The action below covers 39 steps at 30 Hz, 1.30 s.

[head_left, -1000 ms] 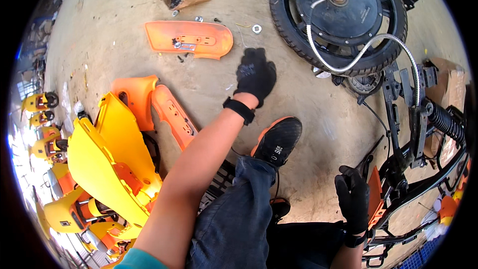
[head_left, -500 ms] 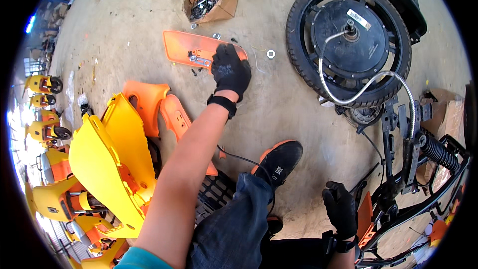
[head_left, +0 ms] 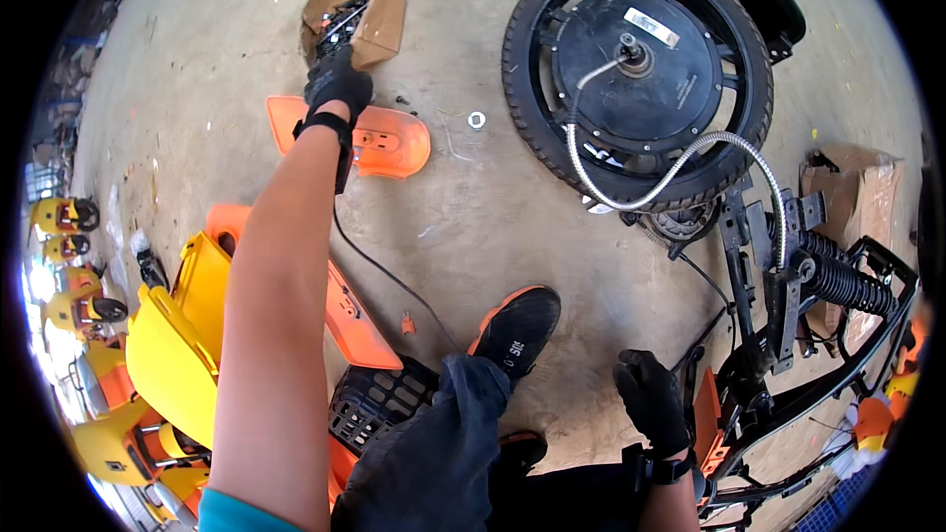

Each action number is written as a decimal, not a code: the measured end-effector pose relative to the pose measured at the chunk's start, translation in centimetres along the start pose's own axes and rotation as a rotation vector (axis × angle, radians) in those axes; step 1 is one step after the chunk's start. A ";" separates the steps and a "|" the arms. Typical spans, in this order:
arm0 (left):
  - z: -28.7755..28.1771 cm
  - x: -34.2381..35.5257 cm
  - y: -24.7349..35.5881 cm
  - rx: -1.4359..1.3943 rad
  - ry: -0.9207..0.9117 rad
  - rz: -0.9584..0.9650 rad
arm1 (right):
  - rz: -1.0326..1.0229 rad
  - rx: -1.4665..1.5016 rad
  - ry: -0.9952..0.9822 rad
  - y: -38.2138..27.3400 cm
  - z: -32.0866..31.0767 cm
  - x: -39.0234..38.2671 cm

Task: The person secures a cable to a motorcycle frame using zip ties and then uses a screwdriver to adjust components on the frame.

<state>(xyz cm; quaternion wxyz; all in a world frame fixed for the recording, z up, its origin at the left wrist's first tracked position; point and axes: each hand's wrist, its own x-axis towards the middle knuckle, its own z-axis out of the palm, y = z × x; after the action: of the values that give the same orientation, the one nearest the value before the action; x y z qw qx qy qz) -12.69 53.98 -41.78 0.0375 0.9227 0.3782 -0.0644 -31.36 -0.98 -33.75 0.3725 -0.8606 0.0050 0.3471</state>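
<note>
Lying near the carton (head_left: 381, 30) is an orange panel (head_left: 399, 142).

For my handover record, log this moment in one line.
left hand: at cardboard box | right hand: loosely curled, near black frame | orange panel: on floor

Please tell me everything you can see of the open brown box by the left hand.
The box looks like cardboard, with creased, uneven walls and an open top. It sits on the floor, just beyond the orange panel. Inside lie many small, mostly dark parts, with a thin, silvery rod among them. The black-gloved left hand overlaps its near edge in this view; whether the fingers touch the box or its contents cannot be told.
</note>
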 end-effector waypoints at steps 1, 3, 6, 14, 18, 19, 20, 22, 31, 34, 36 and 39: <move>0.4 0.4 -0.3 -0.049 0.070 0.030 | -0.004 -0.008 0.006 0.0 -0.1 0.1; 1.3 1.3 -1.1 -0.087 0.248 0.121 | -0.022 -0.018 0.021 -0.1 -0.2 0.2; 2.2 2.5 -2.4 -0.051 0.256 0.134 | -0.056 -0.024 0.026 0.0 -0.2 0.5; 2.5 2.7 -5.3 -0.159 0.378 0.131 | -0.043 -0.026 0.013 -0.5 0.4 0.1; 1.4 0.2 -6.4 -0.534 0.554 0.155 | -0.073 -0.031 0.031 -0.4 0.1 -0.2; 0.5 -0.9 -6.5 -0.577 0.623 0.253 | -0.114 -0.047 0.052 -0.3 0.2 -0.3; -0.4 -2.1 -5.9 -0.645 0.609 0.243 | -0.098 -0.067 0.066 -0.2 0.2 -0.5; -2.5 -5.5 -3.9 -0.768 0.537 0.280 | -0.146 -0.202 0.043 -0.1 0.3 -0.5; -8.6 -27.6 9.0 -0.711 -0.398 0.793 | -0.295 0.023 0.466 -3.7 -0.6 -3.0; -5.6 -30.8 11.2 -0.731 -0.729 1.124 | -0.318 -0.051 0.382 -3.1 0.3 -3.8; -3.1 -32.5 12.4 -0.722 -0.832 1.314 | -0.282 -0.172 0.261 -2.0 1.7 -4.3; -0.4 -35.4 14.4 -0.776 -0.953 1.371 | -0.192 0.040 0.162 0.1 3.2 -4.5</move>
<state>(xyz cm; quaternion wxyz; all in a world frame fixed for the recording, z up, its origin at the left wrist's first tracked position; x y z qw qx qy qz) -27.55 19.24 -35.91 0.5262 0.7436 -0.3118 -0.2701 -36.75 -0.07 -32.61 0.4197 -0.8747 -0.0405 0.2391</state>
